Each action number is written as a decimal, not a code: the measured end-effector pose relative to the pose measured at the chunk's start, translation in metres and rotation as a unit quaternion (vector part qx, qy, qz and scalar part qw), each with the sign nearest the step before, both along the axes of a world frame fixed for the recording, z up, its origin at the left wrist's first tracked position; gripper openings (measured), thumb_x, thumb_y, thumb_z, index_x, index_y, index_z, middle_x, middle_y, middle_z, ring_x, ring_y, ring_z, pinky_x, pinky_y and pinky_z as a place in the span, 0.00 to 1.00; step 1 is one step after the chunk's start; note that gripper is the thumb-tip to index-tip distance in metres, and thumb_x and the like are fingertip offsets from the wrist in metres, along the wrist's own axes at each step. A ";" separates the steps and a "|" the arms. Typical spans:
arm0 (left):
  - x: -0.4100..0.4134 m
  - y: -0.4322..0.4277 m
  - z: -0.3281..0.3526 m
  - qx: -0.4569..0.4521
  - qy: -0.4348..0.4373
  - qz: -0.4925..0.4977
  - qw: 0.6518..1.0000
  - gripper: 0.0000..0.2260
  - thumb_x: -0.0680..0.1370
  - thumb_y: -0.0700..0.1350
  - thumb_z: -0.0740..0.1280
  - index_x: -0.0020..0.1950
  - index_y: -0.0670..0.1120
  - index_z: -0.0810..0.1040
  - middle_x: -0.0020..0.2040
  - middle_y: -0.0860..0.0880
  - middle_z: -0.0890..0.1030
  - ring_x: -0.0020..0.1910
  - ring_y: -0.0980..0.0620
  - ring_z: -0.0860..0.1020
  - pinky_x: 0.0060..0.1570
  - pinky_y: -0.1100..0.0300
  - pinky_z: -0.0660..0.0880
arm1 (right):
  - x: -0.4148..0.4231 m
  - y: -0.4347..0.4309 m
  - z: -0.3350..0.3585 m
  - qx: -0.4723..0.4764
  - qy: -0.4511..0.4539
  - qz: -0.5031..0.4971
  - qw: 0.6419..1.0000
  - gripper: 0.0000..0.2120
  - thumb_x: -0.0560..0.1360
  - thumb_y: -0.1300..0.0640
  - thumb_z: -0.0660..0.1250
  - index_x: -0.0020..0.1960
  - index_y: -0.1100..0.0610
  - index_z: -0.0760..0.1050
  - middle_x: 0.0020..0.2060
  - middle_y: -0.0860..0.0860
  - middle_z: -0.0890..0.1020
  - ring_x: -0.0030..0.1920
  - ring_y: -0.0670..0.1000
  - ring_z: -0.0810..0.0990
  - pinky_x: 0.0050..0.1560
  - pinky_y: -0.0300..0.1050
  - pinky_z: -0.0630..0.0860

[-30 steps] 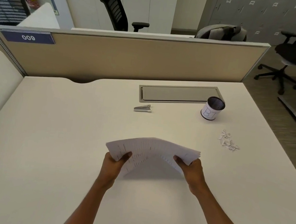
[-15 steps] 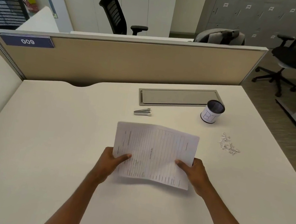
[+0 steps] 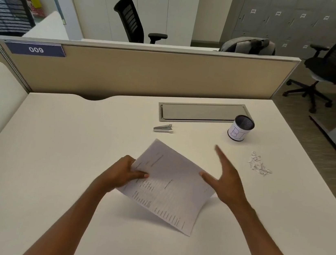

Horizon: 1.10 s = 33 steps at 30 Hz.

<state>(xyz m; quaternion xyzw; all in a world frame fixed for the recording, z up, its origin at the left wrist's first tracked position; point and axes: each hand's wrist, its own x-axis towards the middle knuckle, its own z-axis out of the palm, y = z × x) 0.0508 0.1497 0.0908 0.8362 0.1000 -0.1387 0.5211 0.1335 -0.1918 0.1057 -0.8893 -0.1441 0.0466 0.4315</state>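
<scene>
Released by the right grip [image 3: 227,182], now spread flat beside it, the printed form [image 3: 171,190] has swung askew above the table [image 3: 52,155], pinched at its left edge by the left grip [image 3: 120,174]. Behind, a cup [image 3: 239,130] reads "BI", a sign [image 3: 36,49] "009".

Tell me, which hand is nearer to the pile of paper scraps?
Right. The right hand, open, is just left of the paper scraps; the left hand, gripping the printed sheet, is farther left.
</scene>
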 end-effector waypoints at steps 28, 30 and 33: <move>0.007 -0.027 -0.018 -0.388 -0.002 0.272 0.880 0.08 0.83 0.39 0.71 0.58 0.38 0.87 0.55 0.37 0.89 0.49 0.43 0.89 0.48 0.50 0.88 | -0.042 0.054 -0.027 0.255 0.328 -0.079 0.906 0.12 0.77 0.55 0.76 0.60 0.53 0.84 0.55 0.49 0.89 0.56 0.50 0.87 0.56 0.43 0.83; 0.011 -0.025 -0.035 -0.374 0.017 0.299 0.878 0.09 0.82 0.40 0.72 0.59 0.37 0.86 0.56 0.37 0.89 0.50 0.41 0.89 0.48 0.48 0.87 | -0.022 0.058 -0.034 0.202 0.296 -0.090 0.929 0.10 0.78 0.54 0.75 0.59 0.51 0.83 0.55 0.47 0.88 0.56 0.48 0.87 0.50 0.36 0.80; 0.015 -0.024 -0.057 -0.359 0.041 0.335 0.870 0.09 0.82 0.40 0.73 0.58 0.37 0.87 0.54 0.36 0.89 0.52 0.37 0.88 0.47 0.47 0.87 | 0.019 0.069 -0.046 0.083 0.190 -0.125 0.970 0.20 0.77 0.54 0.75 0.67 0.58 0.79 0.58 0.50 0.85 0.56 0.50 0.84 0.56 0.41 0.77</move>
